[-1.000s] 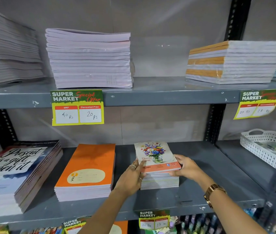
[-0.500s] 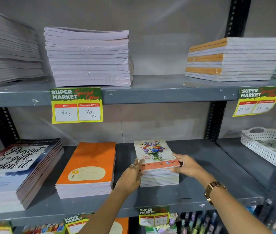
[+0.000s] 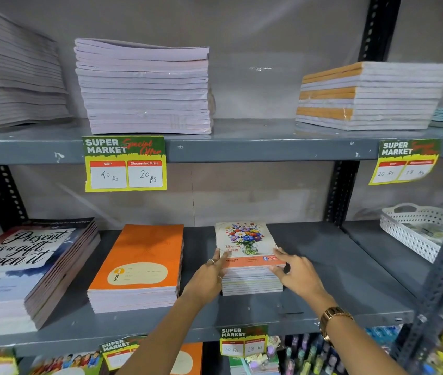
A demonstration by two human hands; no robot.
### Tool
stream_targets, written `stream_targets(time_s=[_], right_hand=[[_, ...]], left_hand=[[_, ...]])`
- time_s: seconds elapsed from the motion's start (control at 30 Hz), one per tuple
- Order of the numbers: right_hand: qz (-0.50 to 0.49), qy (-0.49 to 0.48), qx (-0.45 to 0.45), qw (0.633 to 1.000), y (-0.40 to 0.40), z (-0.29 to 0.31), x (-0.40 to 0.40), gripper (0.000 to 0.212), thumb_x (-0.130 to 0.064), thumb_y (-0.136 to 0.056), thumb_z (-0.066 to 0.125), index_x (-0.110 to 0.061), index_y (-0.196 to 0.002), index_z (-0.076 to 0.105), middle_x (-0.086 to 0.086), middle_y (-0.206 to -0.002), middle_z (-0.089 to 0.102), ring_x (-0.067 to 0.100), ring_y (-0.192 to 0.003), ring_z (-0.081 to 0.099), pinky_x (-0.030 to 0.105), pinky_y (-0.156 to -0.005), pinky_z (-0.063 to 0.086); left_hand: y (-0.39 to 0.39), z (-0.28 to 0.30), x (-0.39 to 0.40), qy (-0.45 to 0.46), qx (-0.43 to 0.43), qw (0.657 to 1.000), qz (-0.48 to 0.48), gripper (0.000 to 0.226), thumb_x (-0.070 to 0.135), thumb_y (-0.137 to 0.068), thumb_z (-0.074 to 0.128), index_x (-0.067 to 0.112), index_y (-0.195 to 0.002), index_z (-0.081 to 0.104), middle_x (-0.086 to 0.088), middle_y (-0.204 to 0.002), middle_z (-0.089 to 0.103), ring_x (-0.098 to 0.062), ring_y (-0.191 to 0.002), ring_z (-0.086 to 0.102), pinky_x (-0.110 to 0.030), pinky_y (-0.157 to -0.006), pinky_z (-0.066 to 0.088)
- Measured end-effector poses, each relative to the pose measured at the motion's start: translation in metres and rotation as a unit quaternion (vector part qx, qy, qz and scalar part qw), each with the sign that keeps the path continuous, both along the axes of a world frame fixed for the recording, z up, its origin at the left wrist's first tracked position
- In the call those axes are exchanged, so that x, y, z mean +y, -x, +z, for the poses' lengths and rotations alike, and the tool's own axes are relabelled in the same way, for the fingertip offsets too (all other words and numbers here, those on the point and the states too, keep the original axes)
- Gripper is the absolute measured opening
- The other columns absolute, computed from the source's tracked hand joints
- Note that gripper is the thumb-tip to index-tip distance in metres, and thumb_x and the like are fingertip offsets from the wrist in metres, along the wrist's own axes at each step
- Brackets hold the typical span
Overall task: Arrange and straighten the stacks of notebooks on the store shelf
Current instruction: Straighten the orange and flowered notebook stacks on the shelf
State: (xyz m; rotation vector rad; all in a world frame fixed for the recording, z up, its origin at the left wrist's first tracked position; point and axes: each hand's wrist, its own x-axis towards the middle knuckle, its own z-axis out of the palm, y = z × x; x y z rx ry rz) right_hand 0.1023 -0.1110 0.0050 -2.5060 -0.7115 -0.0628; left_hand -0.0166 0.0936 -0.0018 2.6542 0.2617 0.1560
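Two hands bracket one small stack of floral notebooks (image 3: 250,269) on the middle shelf (image 3: 336,266), at about 5 o'clock of centre in the head view. Left hand (image 3: 209,277): fingers extended and held together, flat against the stack's left edge, fingertips at the top cover. Right hand (image 3: 297,274): fingers loosely spread, cupping the right front corner, thumb side near the top cover's orange band. Neither hand pinches or lifts; both press inward.

Stack condition: the top cover overhangs slightly at the right, and the lower books show small steps along the front face. Judged not yet square.

Method for this step:
- Keep palms vertical and opposed, squeezing evenly so the books slide into register rather than buckle.
- Then tap the front face with flat fingers to align the fore-edges; the rear edge is hidden, so alignment there cannot be checked from here.
- Press lightly. Thin covers probably slip easily, and a one-sided push would likely skew the pile.
- Hold the stack parallel to the orange notebook stack (image 3: 139,266) at its 9 o'clock, leaving the gap between them even.

Larger "Present is a gift" stack (image 3: 25,269), far left, fans visibly at its spine side; likely a later candidate.
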Motion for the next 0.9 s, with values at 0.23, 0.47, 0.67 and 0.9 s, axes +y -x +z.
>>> stream_targets(time_s=[0.23,0.47,0.67,0.9], right_hand=[[0.044,0.058,-0.085,0.994,0.002,-0.008,0.000,0.052,-0.037,-0.096,0.047,-0.020,-0.144,0.037,-0.003,-0.156,0.027,0.012,-0.143,0.028,0.029,-0.113,0.033],[0.059,0.099,-0.102,0.988,0.008,-0.019,0.005,0.048,-0.032,-0.102,0.031,-0.029,-0.149,0.022,-0.010,-0.159,0.018,0.015,-0.143,0.027,0.033,-0.110,0.038],[0.050,0.082,-0.093,0.991,0.006,-0.023,0.004,0.047,-0.031,-0.102,0.031,-0.032,-0.148,0.023,-0.012,-0.158,0.019,0.015,-0.141,0.032,0.034,-0.102,0.046],[0.065,0.075,-0.094,0.991,0.008,-0.015,0.003,0.048,-0.019,-0.101,0.035,-0.032,-0.147,0.026,-0.012,-0.157,0.022,0.010,-0.146,0.019,0.031,-0.112,0.036]], left_hand=[[0.001,-0.007,-0.004,-0.017,-0.018,1.000,0.007,0.057,0.024,-0.101,0.034,0.029,-0.150,0.006,0.005,-0.161,0.001,-0.021,-0.138,0.035,-0.033,-0.105,0.043],[-0.002,-0.009,-0.004,-0.140,-0.051,0.989,0.022,0.058,0.022,-0.100,0.034,0.022,-0.150,0.005,0.003,-0.161,0.008,-0.015,-0.148,0.008,-0.030,-0.119,0.000],[-0.002,-0.008,-0.001,-0.172,-0.044,0.984,0.011,0.056,0.025,-0.101,0.031,0.021,-0.150,0.004,0.002,-0.161,0.008,-0.015,-0.148,0.007,-0.029,-0.117,-0.006],[-0.001,-0.005,-0.003,-0.155,-0.049,0.987,0.008,0.055,0.024,-0.101,0.032,0.021,-0.150,0.007,0.002,-0.160,0.011,-0.015,-0.148,0.009,-0.030,-0.118,-0.004]])
